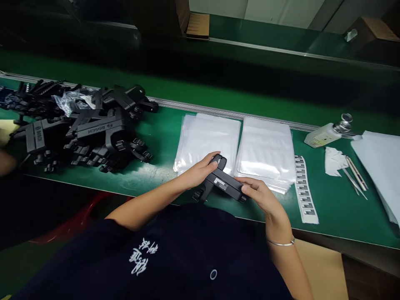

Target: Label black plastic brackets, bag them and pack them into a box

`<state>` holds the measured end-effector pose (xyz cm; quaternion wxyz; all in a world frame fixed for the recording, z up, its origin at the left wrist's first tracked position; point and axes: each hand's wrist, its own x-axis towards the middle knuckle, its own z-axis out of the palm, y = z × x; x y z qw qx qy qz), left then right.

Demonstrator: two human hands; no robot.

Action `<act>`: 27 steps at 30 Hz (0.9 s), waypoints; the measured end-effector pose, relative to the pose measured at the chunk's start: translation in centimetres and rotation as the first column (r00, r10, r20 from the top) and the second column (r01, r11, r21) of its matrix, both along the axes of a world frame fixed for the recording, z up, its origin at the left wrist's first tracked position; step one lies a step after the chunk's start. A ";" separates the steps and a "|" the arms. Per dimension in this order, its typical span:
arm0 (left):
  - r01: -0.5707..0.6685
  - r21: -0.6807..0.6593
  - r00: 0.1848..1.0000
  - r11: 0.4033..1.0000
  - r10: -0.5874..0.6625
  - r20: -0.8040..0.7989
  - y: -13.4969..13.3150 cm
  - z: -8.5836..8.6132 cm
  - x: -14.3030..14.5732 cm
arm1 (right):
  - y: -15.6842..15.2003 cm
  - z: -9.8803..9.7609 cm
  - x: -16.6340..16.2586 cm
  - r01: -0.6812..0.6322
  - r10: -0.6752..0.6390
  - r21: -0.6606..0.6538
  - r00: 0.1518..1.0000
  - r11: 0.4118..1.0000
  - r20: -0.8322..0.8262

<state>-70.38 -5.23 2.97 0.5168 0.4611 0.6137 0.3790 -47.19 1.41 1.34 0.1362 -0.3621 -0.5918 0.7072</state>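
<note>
Both my hands hold one black plastic part (222, 180) with a small label on it, just above the near edge of the green bench. My left hand (197, 171) grips its left end, fingers curled over the rounded top. My right hand (260, 195) pinches its right end; a thin silver bracelet sits on that wrist. Directly behind the part lie two stacks of clear plastic bags (208, 137), (267, 149).
A pile of similar black parts (93, 129) with a crumpled bag fills the bench's left side. A strip of printed labels (304, 189) lies right of the bags. Farther right are a pump bottle (328, 132), a white wipe (333, 160), thin sticks (356, 173) and white sheets (381, 162).
</note>
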 end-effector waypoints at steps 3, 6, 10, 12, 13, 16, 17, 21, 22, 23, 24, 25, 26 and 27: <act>-0.027 -0.039 0.993 0.999 0.031 0.117 0.2 -0.3 -0.4 | 0.0 0.1 -0.2 -0.070 0.067 -0.108 0.997 0.992 -0.032; -0.056 -0.050 0.988 0.997 0.062 0.144 -0.2 -1.1 -1.9 | -0.4 -0.6 -0.6 0.081 -0.119 -0.347 0.989 0.934 -0.087; 0.164 0.066 0.897 0.984 -0.121 -0.425 -1.2 -3.1 -4.5 | -0.8 -1.4 -0.9 0.181 -0.273 -0.512 0.956 0.840 -0.110; 0.338 0.045 0.714 0.940 -0.225 -0.662 -1.8 -4.3 -5.4 | -1.0 -1.4 -1.0 0.173 -0.276 -0.514 0.952 0.840 -0.130; 0.393 0.040 0.648 0.919 -0.246 -0.721 -2.0 -4.9 -5.7 | -1.1 -1.3 -1.0 0.177 -0.284 -0.515 0.949 0.839 -0.136; 0.444 0.086 0.614 0.892 -0.233 -0.754 -2.4 -6.4 -6.1 | -1.5 -0.7 -1.3 0.205 -0.326 -0.544 0.936 0.814 -0.135; 0.445 0.104 0.622 0.890 -0.224 -0.750 -2.5 -6.8 -6.1 | -1.7 -0.5 -1.4 0.215 -0.342 -0.560 0.931 0.800 -0.131; 0.440 0.116 0.591 0.891 -0.190 -0.784 -2.7 -7.7 -6.7 | -2.2 0.2 -1.7 0.222 -0.364 -0.599 0.923 0.769 -0.124; 0.455 0.113 0.576 0.883 -0.195 -0.794 -2.8 -7.8 -6.9 | -2.3 0.3 -1.7 0.219 -0.359 -0.598 0.925 0.771 -0.125; 0.480 0.114 0.564 0.870 -0.207 -0.799 -2.9 -7.9 -7.0 | -2.3 0.3 -1.7 0.215 -0.353 -0.593 0.927 0.776 -0.125; 0.511 0.116 0.557 0.852 -0.225 -0.799 -3.0 -7.9 -7.2 | -2.4 0.3 -1.6 0.212 -0.346 -0.588 0.930 0.781 -0.125; 0.538 0.119 0.553 0.834 -0.243 -0.797 -3.0 -7.9 -7.2 | -2.4 0.3 -1.6 0.208 -0.339 -0.582 0.932 0.786 -0.126; 0.554 0.118 0.550 0.824 -0.255 -0.795 -3.0 -7.8 -7.3 | -2.4 0.2 -1.5 0.203 -0.332 -0.574 0.934 0.793 -0.129; 0.555 0.112 0.547 0.824 -0.260 -0.795 -2.9 -7.6 -7.2 | -2.4 0.0 -1.5 0.197 -0.325 -0.562 0.936 0.803 -0.137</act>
